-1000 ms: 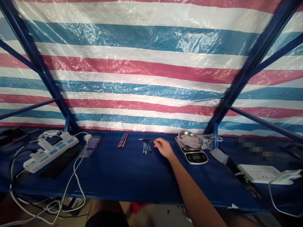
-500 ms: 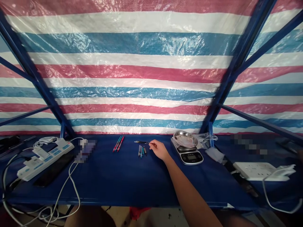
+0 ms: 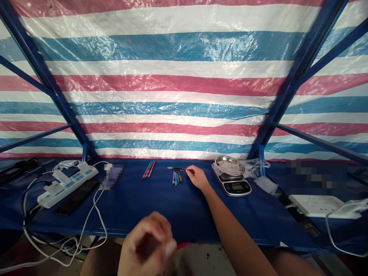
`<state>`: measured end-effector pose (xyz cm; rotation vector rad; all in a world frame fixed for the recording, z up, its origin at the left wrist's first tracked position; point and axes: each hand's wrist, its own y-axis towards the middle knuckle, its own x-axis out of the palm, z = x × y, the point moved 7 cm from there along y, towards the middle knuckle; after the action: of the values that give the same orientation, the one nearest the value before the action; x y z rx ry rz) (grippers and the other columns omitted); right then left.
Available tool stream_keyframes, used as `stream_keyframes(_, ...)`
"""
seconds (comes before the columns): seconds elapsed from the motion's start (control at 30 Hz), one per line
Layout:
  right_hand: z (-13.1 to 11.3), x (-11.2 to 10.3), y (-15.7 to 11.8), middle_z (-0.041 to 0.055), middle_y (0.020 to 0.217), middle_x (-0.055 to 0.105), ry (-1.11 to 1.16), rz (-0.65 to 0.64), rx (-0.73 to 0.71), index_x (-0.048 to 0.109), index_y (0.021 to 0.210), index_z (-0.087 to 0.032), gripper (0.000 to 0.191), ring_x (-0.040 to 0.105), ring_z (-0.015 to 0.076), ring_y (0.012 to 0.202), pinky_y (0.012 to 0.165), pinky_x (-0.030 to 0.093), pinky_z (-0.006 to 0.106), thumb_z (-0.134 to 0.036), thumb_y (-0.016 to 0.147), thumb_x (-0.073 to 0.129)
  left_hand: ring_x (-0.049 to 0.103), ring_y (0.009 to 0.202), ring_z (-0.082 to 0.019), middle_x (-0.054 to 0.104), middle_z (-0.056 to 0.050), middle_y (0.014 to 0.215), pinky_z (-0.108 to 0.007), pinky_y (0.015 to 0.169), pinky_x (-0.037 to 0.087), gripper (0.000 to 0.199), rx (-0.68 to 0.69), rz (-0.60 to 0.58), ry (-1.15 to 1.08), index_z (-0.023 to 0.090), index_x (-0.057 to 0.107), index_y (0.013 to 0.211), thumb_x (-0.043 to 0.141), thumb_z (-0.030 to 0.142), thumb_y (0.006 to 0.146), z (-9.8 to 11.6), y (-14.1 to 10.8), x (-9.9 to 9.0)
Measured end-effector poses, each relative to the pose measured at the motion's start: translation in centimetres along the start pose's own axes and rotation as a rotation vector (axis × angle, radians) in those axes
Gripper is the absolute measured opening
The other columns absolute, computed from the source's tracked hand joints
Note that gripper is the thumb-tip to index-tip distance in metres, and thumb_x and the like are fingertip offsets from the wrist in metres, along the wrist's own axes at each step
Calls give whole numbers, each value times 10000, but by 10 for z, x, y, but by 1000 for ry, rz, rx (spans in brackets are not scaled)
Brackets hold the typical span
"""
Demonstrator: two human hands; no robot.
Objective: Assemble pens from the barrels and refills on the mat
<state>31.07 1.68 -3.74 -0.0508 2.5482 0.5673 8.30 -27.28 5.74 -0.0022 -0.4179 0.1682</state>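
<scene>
Pen refills (image 3: 176, 168): slim, dark, lying crosswise over the blue table (image 3: 123, 209), just beyond the short pen pieces (image 3: 177, 179); resting or lifted, I cannot tell.
Right hand (image 3: 197, 177): thumb and fingertips pinch the refills' right end.
Left hand (image 3: 148, 243): curled, blurred, near the table's front edge; whether it holds anything, cannot tell.
Unheld tips: could splay or roll if the pinch loosens.
Pen pieces: might scatter if a hand brushes them.

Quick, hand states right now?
Left hand: curled and blurred; no held item visible, open or closed can't be told.
Right hand: closed, fingertips pinching the end of thin dark rods.
</scene>
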Motion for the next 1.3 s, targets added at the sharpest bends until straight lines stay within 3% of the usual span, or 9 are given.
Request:
stream_keyframes(0.2, -1, 0, 1, 62, 977, 797, -15, -9, -4, 744, 979, -255, 226, 734, 262, 887, 852, 553, 397, -428, 971, 597, 763, 909, -159, 747, -122, 1069, -242, 804, 681, 167, -302, 366, -529, 131, 744, 977, 652, -6, 955, -44, 74, -31)
stream_keyframes(0.33, 0, 1, 0, 59, 1002, 803, -6, -13, 5, 748, 987, -258, 231, 741, 260, 913, 861, 551, 393, -430, 969, 594, 771, 922, -165, 759, -118, 1063, -255, 817, 690, 188, -298, 339, -571, 138, 738, 998, 636, -13, 957, -58, 90, -40)
stream_keyframes(0.43, 0, 1, 0, 56, 995, 805, -1, -16, 12, 750, 984, -258, 239, 742, 255, 899, 854, 552, 387, -432, 970, 586, 746, 903, -160, 749, -82, 1014, -249, 817, 662, 107, -187, 218, -400, 160, 747, 969, 778, 84, 901, -62, 107, -43)
stream_keyframes(0.53, 1, 1, 0, 53, 987, 807, 1, -18, 18, 752, 980, -257, 244, 744, 250, 893, 857, 553, 385, -431, 971, 582, 679, 805, -138, 704, -11, 885, -235, 777, 594, 220, 171, 137, 81, 199, 711, 881, 914, 264, 827, -42, 145, -50)
stream_keyframes(0.63, -1, 0, 0, 53, 982, 807, -9, -22, 16, 753, 969, -257, 242, 741, 255, 894, 858, 548, 390, -435, 967, 589, 711, 873, -217, 745, -41, 927, -344, 869, 580, 208, 418, 139, 644, 215, 727, 920, 843, 383, 881, -22, 197, -58)
stream_keyframes(0.73, -3, -1, 0, 53, 960, 804, -19, -27, 11, 750, 957, -258, 248, 731, 257, 867, 835, 547, 390, -449, 968, 591, 712, 1071, -294, 751, -106, 1152, -444, 1031, 551, 189, 575, 143, 1024, 224, 750, 1093, 719, 326, 938, -12, 248, -70)
stream_keyframes(0.83, -4, -2, -1, 52, 951, 805, -18, -31, 15, 749, 957, -260, 253, 727, 255, 862, 833, 551, 388, -452, 973, 585, 673, 1214, -338, 697, -152, 1292, -492, 1080, 531, 221, 554, 274, 1194, 211, 732, 1141, 647, 311, 963, -14, 282, -98)
stream_keyframes(0.93, -3, -1, -1, 50, 966, 804, -15, -39, 14, 749, 963, -260, 248, 730, 254, 883, 845, 550, 385, -443, 974, 583, 728, 1051, -290, 637, -160, 1397, -472, 1036, 562, 243, 427, 321, 1221, 197, 720, 1125, 696, 330, 924, -26, 299, -122)
stream_keyframes(1.3, 4, 3, -1, 47, 971, 801, -15, -46, 13, 752, 977, -259, 241, 732, 251, 873, 838, 547, 378, -443, 987, 597, 769, 869, -218, 749, -118, 1225, -331, 834, 576, 268, 406, 294, 1107, 184, 749, 1066, 766, 382, 886, -29, 294, -133)
